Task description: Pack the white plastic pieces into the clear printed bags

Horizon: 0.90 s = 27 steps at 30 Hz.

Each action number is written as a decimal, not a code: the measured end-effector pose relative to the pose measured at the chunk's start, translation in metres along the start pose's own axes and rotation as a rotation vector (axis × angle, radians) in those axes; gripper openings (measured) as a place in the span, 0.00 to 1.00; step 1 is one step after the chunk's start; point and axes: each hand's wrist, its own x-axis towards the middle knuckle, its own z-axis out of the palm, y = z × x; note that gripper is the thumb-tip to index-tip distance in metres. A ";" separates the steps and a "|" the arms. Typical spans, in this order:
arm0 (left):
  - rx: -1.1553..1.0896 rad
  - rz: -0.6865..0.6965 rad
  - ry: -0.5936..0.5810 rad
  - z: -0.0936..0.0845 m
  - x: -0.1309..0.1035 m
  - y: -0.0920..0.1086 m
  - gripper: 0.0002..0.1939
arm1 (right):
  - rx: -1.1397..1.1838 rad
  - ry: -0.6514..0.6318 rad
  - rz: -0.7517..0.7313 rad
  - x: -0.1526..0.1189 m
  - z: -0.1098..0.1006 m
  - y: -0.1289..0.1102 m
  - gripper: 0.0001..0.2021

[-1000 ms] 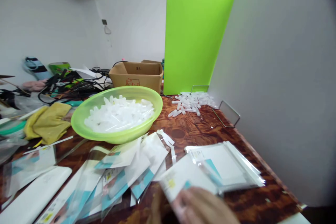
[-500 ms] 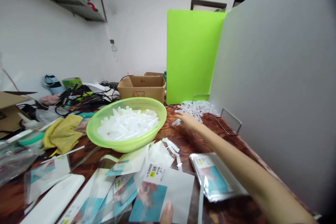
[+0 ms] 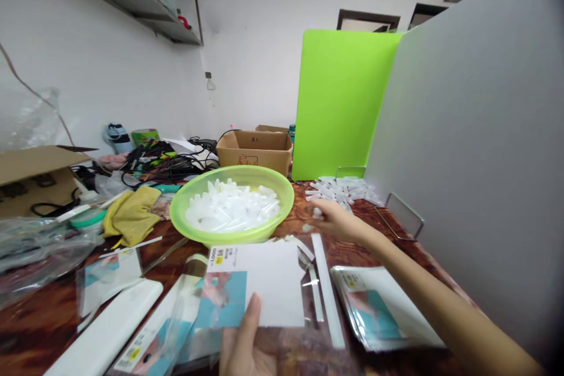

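Observation:
A clear packet with a white and teal printed card [image 3: 273, 288] is in my left hand [image 3: 247, 341], thumb on top and fingers underneath. My right hand [image 3: 332, 220] reaches over the table with fingers curled round small white plastic pieces [image 3: 318, 213]. Just beyond it lies a loose pile of similar white pieces [image 3: 346, 189]. A green bowl [image 3: 176, 211] heaped with white pieces stands behind the packet. Stacked packets [image 3: 374, 311] lie beneath my right forearm.
Green and grey partitions [image 3: 343, 100] rise at the back and right, with a wire stand [image 3: 399, 217] at their foot. A cardboard box [image 3: 255, 150] sits behind the bowl. At left are a yellow cloth [image 3: 132, 217], cables, plastic bags and another box [image 3: 39, 188].
My left hand has lifted the card packet up from the pile. My right hand has drawn back slightly from the white pile, now with pieces in its fingers. The view has shifted.

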 end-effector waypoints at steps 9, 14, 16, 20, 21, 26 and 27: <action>-0.226 -0.053 -0.100 0.046 -0.005 -0.002 0.46 | 0.950 0.664 0.117 -0.118 0.047 -0.069 0.07; -0.026 -0.013 -0.092 0.042 -0.008 -0.014 0.39 | 0.671 0.662 -0.021 -0.127 0.074 -0.085 0.07; 0.032 -0.033 -0.133 0.043 -0.010 -0.010 0.37 | 0.579 0.611 -0.115 -0.126 0.075 -0.090 0.10; 0.021 -0.108 -0.204 0.044 -0.014 -0.001 0.42 | 0.577 0.480 -0.108 -0.131 0.072 -0.089 0.10; -0.004 -0.110 -0.196 0.044 -0.015 0.000 0.45 | 0.588 0.448 -0.089 -0.134 0.072 -0.088 0.09; -0.106 -0.100 -0.108 0.043 -0.014 -0.003 0.43 | 0.650 0.658 -0.015 -0.145 0.081 -0.078 0.10; -0.109 -0.109 -0.102 0.044 -0.013 -0.004 0.41 | 0.642 0.682 -0.009 -0.146 0.084 -0.079 0.10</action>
